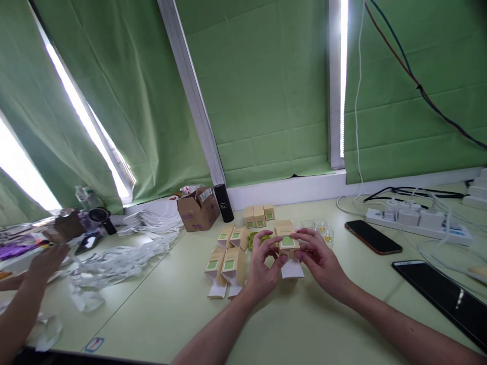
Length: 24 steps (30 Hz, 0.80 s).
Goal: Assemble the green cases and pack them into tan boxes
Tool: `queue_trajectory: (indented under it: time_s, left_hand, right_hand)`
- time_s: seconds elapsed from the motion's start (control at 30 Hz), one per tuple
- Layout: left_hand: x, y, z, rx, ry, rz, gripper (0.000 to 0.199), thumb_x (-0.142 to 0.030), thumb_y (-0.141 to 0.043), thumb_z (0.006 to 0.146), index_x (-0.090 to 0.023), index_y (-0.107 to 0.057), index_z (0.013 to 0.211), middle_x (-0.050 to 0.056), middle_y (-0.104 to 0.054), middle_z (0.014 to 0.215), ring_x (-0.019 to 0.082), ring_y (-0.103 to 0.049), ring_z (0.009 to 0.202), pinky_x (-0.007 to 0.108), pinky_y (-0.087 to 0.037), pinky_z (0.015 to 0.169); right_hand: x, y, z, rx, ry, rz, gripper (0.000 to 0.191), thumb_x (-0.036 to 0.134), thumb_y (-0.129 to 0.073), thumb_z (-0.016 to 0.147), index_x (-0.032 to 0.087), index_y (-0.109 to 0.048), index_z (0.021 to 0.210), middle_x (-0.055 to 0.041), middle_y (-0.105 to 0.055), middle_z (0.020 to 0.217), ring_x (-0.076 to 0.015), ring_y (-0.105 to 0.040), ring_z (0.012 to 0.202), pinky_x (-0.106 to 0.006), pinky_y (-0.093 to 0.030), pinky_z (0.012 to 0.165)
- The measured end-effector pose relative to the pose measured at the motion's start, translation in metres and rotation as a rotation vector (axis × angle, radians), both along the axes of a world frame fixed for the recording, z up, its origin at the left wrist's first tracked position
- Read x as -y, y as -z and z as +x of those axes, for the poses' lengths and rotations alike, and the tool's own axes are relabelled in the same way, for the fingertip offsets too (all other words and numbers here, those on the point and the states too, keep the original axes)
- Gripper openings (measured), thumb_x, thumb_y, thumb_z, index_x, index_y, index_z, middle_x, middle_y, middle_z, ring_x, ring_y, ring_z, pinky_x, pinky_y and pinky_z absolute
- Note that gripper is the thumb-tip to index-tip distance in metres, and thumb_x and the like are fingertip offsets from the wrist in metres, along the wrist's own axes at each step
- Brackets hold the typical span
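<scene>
A small beige box (286, 229) with a green label is between my hands, its white flap hanging open towards me. My left hand (263, 263) grips its left side with thumb and fingers. On the right side, my right hand (317, 256) holds the same box. Left of my left hand stand several beige boxes (235, 263), the front two with white flaps open. Green pieces (253, 238) lie partly hidden behind my left hand. Small clear round containers (323, 230) with yellow bits sit behind my right hand.
Three closed beige boxes (259, 216) stand farther back, near a black cylinder (223, 203) and an open carton (198, 210). White strips (125, 258) and another person's arm (28, 299) are at left. Phones (373, 236), a tablet (443, 291) and a power strip (418, 225) lie right.
</scene>
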<state>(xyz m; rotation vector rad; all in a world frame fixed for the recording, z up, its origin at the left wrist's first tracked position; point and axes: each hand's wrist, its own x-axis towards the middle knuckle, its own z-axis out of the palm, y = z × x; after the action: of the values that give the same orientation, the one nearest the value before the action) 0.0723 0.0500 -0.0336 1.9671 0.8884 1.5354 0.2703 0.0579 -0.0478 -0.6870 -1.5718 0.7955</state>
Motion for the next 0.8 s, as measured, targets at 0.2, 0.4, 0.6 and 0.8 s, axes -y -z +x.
queue_trajectory:
  time_s: [0.2,0.4,0.6,0.8]
  left_hand:
    - [0.0040,-0.0042,-0.0067,-0.120,0.076,0.024,0.051,-0.049,-0.062,0.100,-0.030,-0.056,0.147,0.014,-0.035,0.150,0.019,-0.061,0.101,0.042,-0.058,0.094]
    - [0.0055,-0.0072,-0.0092,-0.178,0.176,-0.002,0.080,-0.071,-0.059,0.093,-0.031,-0.041,0.160,0.015,-0.032,0.155,0.029,-0.054,0.120,0.045,-0.055,0.095]
    - [0.0049,-0.0081,-0.0082,-0.208,0.225,-0.002,0.100,-0.073,-0.072,0.082,-0.032,-0.033,0.164,0.016,-0.031,0.156,0.035,-0.045,0.133,0.047,-0.052,0.099]
    - [0.0051,-0.0081,-0.0077,-0.207,0.175,0.024,0.084,-0.066,-0.065,0.092,-0.032,-0.035,0.163,0.015,-0.034,0.155,0.033,-0.046,0.130,0.045,-0.052,0.097]
  right_hand:
    - [0.0008,-0.0013,0.0018,-0.066,-0.027,-0.046,0.032,0.041,-0.062,0.101,0.034,-0.066,0.132,-0.0084,-0.042,0.142,-0.0164,-0.071,0.094,-0.037,-0.065,0.090]
    - [0.0003,-0.0037,0.0030,-0.078,-0.004,-0.041,0.033,0.042,-0.062,0.101,0.032,-0.066,0.132,-0.0089,-0.042,0.142,-0.0136,-0.070,0.087,-0.034,-0.065,0.088]
    - [0.0000,-0.0041,0.0040,-0.084,0.010,-0.034,0.033,0.042,-0.062,0.101,0.032,-0.065,0.133,-0.0092,-0.043,0.144,-0.0129,-0.070,0.085,-0.034,-0.065,0.086]
    - [-0.0006,-0.0017,0.0035,-0.049,0.010,-0.019,0.035,0.042,-0.061,0.101,0.032,-0.065,0.134,-0.0093,-0.043,0.143,-0.0134,-0.071,0.088,-0.035,-0.065,0.088]
